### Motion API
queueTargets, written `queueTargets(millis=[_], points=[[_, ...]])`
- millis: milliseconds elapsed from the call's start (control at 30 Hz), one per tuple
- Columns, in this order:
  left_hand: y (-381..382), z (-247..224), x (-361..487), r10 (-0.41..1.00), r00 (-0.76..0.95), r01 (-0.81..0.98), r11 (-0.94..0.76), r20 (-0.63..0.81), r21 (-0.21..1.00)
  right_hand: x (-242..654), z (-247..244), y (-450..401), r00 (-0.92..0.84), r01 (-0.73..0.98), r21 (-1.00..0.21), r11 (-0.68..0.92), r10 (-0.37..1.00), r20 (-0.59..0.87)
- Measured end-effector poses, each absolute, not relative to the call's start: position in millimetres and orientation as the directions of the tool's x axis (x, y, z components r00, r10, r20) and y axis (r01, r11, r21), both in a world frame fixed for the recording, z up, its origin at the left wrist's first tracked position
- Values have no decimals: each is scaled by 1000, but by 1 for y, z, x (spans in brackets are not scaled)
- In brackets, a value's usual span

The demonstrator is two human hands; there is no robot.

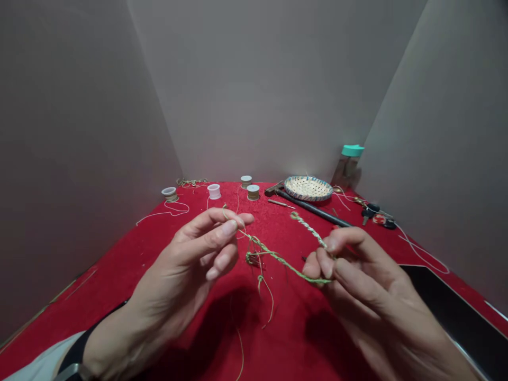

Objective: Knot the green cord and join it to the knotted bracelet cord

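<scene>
A thin green braided cord (pixel 283 260) stretches between my two hands above the red cloth. My left hand (pixel 198 254) pinches the cord's loose strand end between thumb and index finger. In my right hand (pixel 357 270) the braid is gripped between the fingers, and its paler twisted part (pixel 309 228) sticks up to a small loop. Knotted strands (pixel 260 280) dangle from the left part of the braid. Another thin thread (pixel 241 349) hangs lower, below my left hand. What lies inside my right fingers is partly hidden.
Several thread spools (pixel 253 192) stand at the back of the red cloth (pixel 130 275). A hammer (pixel 317 209), a thin pointed tool (pixel 281 203), a woven basket (pixel 308 188) and a teal-lidded bottle (pixel 347 166) are at back right. Keys (pixel 371 211) and a black flat object (pixel 448 312) lie right.
</scene>
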State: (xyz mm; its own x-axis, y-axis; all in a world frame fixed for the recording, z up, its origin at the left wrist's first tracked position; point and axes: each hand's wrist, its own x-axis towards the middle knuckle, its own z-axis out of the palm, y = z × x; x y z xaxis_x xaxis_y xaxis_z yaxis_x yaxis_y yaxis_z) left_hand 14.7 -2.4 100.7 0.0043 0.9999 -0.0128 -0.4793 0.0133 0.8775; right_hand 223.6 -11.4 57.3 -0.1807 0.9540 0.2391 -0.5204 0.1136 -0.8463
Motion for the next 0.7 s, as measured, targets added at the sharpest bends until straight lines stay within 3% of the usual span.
queueTargets(millis=[233, 467, 700], points=[[2, 94, 8, 990, 122, -514, 121, -68, 849, 217, 52, -3, -227, -577, -813, 81, 940, 254], [2, 64, 11, 965, 217, -411, 226, -147, 883, 213, 40, 2, -339, -514, -853, -92, 935, 103], [-6, 48, 14, 957, 205, -287, 260, -206, 922, 207, 40, -6, -331, -336, -922, -191, 941, -74]])
